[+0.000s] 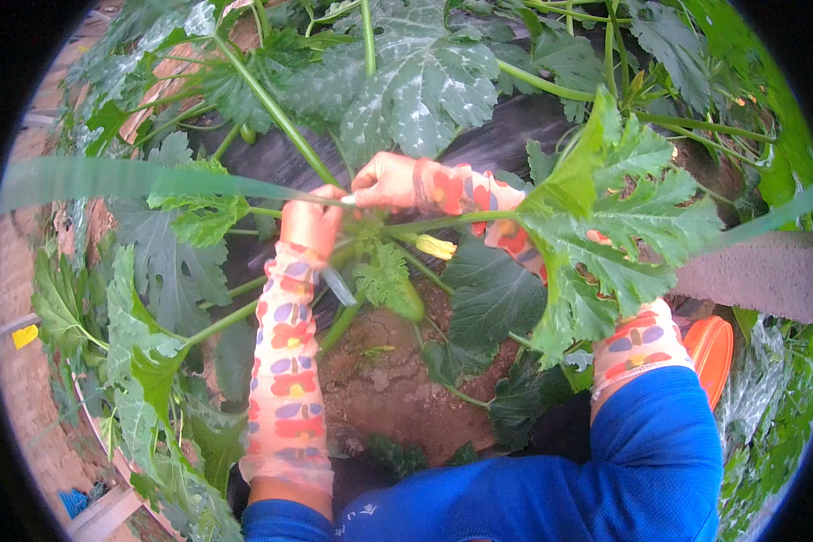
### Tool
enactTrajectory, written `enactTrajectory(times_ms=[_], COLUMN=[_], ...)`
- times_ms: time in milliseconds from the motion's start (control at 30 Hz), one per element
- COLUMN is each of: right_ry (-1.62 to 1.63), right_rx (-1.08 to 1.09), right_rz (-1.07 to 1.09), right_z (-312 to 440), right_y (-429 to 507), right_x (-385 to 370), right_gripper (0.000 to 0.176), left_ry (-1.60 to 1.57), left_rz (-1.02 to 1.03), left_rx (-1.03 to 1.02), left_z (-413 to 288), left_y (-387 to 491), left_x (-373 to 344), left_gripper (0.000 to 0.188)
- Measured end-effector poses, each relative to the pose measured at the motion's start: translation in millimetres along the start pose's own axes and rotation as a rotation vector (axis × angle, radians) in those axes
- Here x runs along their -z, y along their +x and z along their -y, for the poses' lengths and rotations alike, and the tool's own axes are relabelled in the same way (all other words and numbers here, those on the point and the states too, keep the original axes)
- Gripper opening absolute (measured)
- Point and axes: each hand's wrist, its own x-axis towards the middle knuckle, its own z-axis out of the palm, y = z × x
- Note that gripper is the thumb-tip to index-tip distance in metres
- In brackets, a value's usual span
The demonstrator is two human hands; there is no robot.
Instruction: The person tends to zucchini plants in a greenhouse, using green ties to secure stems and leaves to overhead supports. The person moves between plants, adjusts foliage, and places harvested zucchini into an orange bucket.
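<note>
My left hand (314, 220), in a floral sleeve, is closed above the crown of a zucchini plant (369, 234). A green strip (244, 186) runs from the left edge to its fingers. Close beside it, my right hand (387, 181) pinches at a small white piece (348, 200) between the two hands; exactly what its fingers grip is partly hidden. A pale, blurred strip-like thing (339, 287) sticks out beside my left wrist. Below my hands are a yellow zucchini flower (435, 247) and a green zucchini (408, 303). A large leaf (623, 217) covers part of my right forearm.
Broad zucchini leaves (427, 81) and stalks surround my arms. Dark plastic film (508, 129) and bare soil (400, 379) lie beneath. At right are a grey beam (759, 274) and an orange round-rimmed object (713, 359). A yellow card (25, 337) is at far left.
</note>
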Motion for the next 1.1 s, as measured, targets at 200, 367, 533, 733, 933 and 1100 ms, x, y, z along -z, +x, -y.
enactTrajectory(times_ms=[200,367,533,733,933,1100], right_ry=[0.313,0.498,0.418,0.33,0.223,0.173], right_rx=[0.043,0.076,0.129,0.18,0.206,0.211], right_rz=[-0.058,-0.139,-0.187,-0.201,-0.205,-0.191], right_z=[-3.3,-4.1,-5.3,-6.8,-14.4,-14.1], right_y=[-0.2,-18.2,-33.5,-38.3,-34.3,-23.9], right_x=[0.5,-10.1,-10.9,-2.5,10.1,17.7], right_gripper=[0.009,0.018,0.018,0.018,0.018,0.018], left_ry=[-0.104,-0.039,-0.121,0.141,0.13,0.079], left_rz=[-0.143,-0.259,-0.376,-0.423,-0.458,-0.422], left_rx=[-0.192,-0.396,-0.191,-0.195,-0.275,-0.235], left_z=[-11.8,-16.0,-15.2,-21.4,-25.5,-33.8], left_y=[-3.8,-14.5,-5.7,-8.1,-4.8,-2.5], left_x=[-9.8,-16.1,-24.6,-16.3,-21.1,-15.8], left_gripper=[0.024,0.022,0.013,0.012,0.011,0.007])
